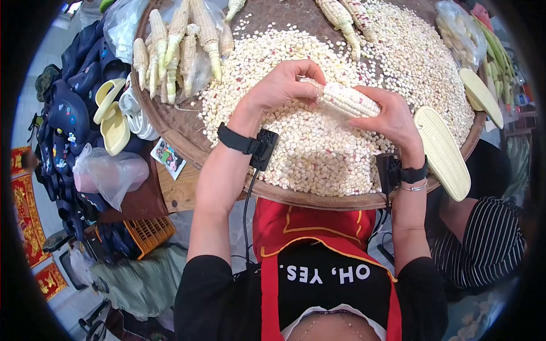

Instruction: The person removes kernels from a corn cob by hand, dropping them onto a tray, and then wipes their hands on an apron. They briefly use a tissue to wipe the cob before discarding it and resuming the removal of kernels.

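A cob of white corn (348,100), with a few reddish kernels, is held over a wide pile of loose kernels (318,153). My right hand (392,116) grips its right end, thumb below and fingers above. My left hand (287,85) has its fingers curled and its thumb pressed at the cob's left end; its fingertips are partly hidden. Both wrists wear black straps with small devices and cables. The kernels lie in a large round brown tray (170,128).
Several stripped cobs (190,45) lie at the tray's upper left, and more cobs (341,20) at the far edge. Pale yellow soles (442,153) rest over the right rim. Dark blue clogs (71,108) are heaped left. A person in striped clothing (483,238) sits at right.
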Demonstrator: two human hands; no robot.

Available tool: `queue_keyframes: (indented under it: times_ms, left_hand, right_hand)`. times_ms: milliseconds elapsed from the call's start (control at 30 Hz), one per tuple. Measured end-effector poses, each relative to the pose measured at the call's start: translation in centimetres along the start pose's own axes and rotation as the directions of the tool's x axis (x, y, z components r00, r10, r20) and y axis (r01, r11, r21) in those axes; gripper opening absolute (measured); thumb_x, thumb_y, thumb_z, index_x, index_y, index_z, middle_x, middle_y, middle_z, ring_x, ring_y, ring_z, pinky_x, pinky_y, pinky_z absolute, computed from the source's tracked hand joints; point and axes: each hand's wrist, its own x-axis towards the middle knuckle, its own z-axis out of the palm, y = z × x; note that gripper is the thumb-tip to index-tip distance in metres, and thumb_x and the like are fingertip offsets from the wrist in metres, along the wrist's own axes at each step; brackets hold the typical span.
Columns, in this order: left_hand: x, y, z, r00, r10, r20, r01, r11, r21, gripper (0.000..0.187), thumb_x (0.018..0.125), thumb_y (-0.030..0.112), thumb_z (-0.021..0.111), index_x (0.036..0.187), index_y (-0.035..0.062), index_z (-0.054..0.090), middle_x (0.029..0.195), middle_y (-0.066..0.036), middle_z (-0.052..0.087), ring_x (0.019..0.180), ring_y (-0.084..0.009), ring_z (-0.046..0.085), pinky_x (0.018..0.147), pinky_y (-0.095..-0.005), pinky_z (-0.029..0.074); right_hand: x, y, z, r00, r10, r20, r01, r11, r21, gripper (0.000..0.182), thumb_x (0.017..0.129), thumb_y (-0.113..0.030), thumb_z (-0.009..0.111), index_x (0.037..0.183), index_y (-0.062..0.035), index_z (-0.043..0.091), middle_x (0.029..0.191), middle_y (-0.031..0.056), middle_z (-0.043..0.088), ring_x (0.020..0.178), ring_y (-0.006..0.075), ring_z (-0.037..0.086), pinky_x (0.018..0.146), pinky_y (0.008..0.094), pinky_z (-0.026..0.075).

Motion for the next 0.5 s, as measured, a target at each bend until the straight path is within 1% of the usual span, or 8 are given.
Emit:
queue_keyframes:
  times_ms: [100, 233, 300, 400, 433, 500]
  left_hand:
    - [-0.01, -0.02, 0.05, 1.0, -0.025, 0.003, 0.025, 1.0, -0.007, 0.018, 0.081, 0.006, 0.067, 0.096, 0.0005, 0.059, 0.095, -0.005, 0.059, 0.084, -0.0139, 0.063, 0.068, -0.0266, 0.058]
    - [-0.09, 0.05, 0.17, 0.999, -0.043, 0.012, 0.043, 0.999, -0.009, 0.019, 0.081, 0.007, 0.067, 0.096, 0.0004, 0.059, 0.095, -0.005, 0.059, 0.083, -0.0137, 0.063, 0.069, -0.0268, 0.059]
    - [-0.05, 0.15, 0.47, 1.0, -0.019, -0.004, 0.019, 0.996, 0.089, 0.019, 0.08, 0.007, 0.068, 0.096, 0.0004, 0.058, 0.094, -0.005, 0.059, 0.083, -0.0139, 0.063, 0.069, -0.0275, 0.059]
    - [0.03, 0.03, 0.74, 1.0, 0.013, -0.013, -0.011, 0.992, 0.128, 0.02, 0.08, 0.008, 0.068, 0.096, 0.0007, 0.058, 0.094, -0.005, 0.059, 0.082, -0.014, 0.064, 0.069, -0.0277, 0.058]
    - [-0.02, -0.06, 0.7, 1.0, 0.011, -0.014, -0.009, 0.992, 0.125, 0.02, 0.08, 0.008, 0.068, 0.096, 0.0007, 0.058, 0.094, -0.005, 0.059, 0.082, -0.014, 0.064, 0.069, -0.0277, 0.058]
    - [-0.1, -0.1, 0.39, 1.0, -0.021, 0.0, 0.021, 0.999, 0.048, 0.02, 0.08, 0.008, 0.068, 0.097, 0.0011, 0.059, 0.094, -0.005, 0.059, 0.081, -0.0141, 0.064, 0.069, -0.0267, 0.058]
  right_hand:
    - [0.03, 0.19, -0.12, 0.999, 0.017, 0.035, -0.017, 1.0, 0.011, 0.057, 0.06, -0.037, 0.082, 0.106, -0.0068, 0.068, 0.091, 0.0137, 0.069, 0.081, 0.0287, 0.067, 0.072, 0.0342, 0.051]
    - [-0.05, 0.21, -0.31, 0.999, -0.002, 0.048, 0.001, 1.0, 0.028, 0.057, 0.059, -0.037, 0.081, 0.106, -0.0073, 0.068, 0.092, 0.0136, 0.069, 0.081, 0.0289, 0.067, 0.073, 0.0341, 0.051]
    - [-0.1, 0.12, -0.42, 0.999, 0.019, 0.045, -0.019, 1.0, 0.002, 0.056, 0.059, -0.035, 0.081, 0.106, -0.0072, 0.068, 0.092, 0.0133, 0.069, 0.082, 0.0292, 0.067, 0.074, 0.0341, 0.051]
    - [-0.1, 0.1, -0.58, 0.998, 0.029, 0.051, -0.029, 1.0, 0.003, 0.055, 0.059, -0.033, 0.08, 0.106, -0.0068, 0.068, 0.093, 0.0132, 0.069, 0.083, 0.0295, 0.067, 0.075, 0.0342, 0.051]
    - [-0.13, 0.15, -0.53, 0.998, 0.03, 0.055, -0.031, 1.0, 0.003, 0.055, 0.059, -0.033, 0.08, 0.106, -0.0068, 0.068, 0.093, 0.0132, 0.069, 0.083, 0.0295, 0.067, 0.075, 0.0342, 0.051]
    - [-0.09, 0.24, -0.41, 0.997, 0.034, 0.07, -0.035, 0.999, 0.024, 0.056, 0.059, -0.033, 0.081, 0.106, -0.0064, 0.068, 0.093, 0.0134, 0.069, 0.083, 0.0288, 0.067, 0.075, 0.0336, 0.051]
